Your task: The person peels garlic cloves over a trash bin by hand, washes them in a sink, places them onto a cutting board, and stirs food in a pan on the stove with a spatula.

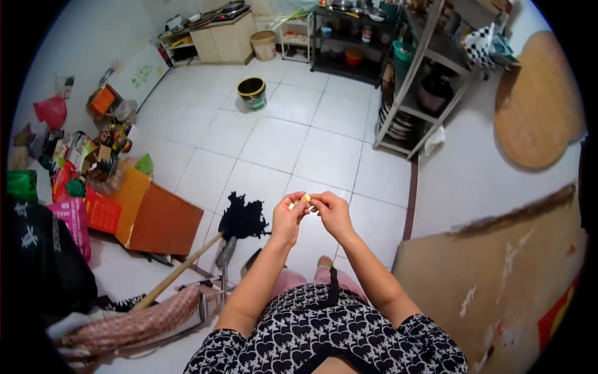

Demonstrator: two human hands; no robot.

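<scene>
Both hands meet in front of my body, above the tiled floor. My left hand (290, 216) is closed, with a small pale yellow piece (306, 197) showing at its fingertips. A second whitish bit shows between the fingers of that hand; it is too small to name. My right hand (333, 214) has its thumb and fingers pinched together at the edge of the pale piece. Its fingertips partly hide what they grip.
A black-rimmed bucket (251, 95) stands on the tiles ahead. A dark mop (243, 217) and an orange-brown box (167, 219) lie at the left. At the right is a metal shelf rack (416, 93), with a wooden board (539, 103) on the wall.
</scene>
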